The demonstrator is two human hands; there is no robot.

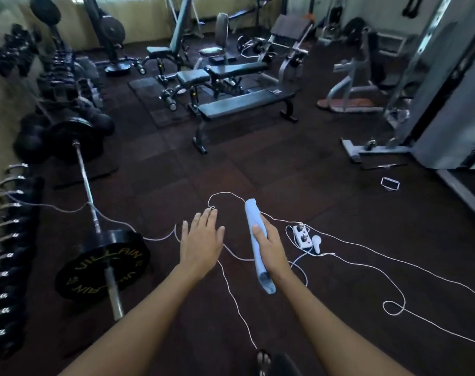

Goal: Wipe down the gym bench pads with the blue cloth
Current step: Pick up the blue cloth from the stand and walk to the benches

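My right hand [271, 246] is closed around a blue cloth [254, 221] rolled into a long tube, which sticks out past my fingers in front and below my wrist. My left hand [202, 238] is held out flat beside it, fingers spread, holding nothing. Ahead across the floor stands a flat black bench [244, 103]. Behind it is an adjustable bench [217, 73] with a black seat and back pad. Farther back an incline bench [174, 44] stands with its back pad raised.
A loaded barbell [87, 183] lies on the dark rubber floor at left, next to a dumbbell rack [11, 226]. White cables [366, 256] loop across the floor around a white power strip [302, 237]. A cable machine frame [409, 104] stands at right.
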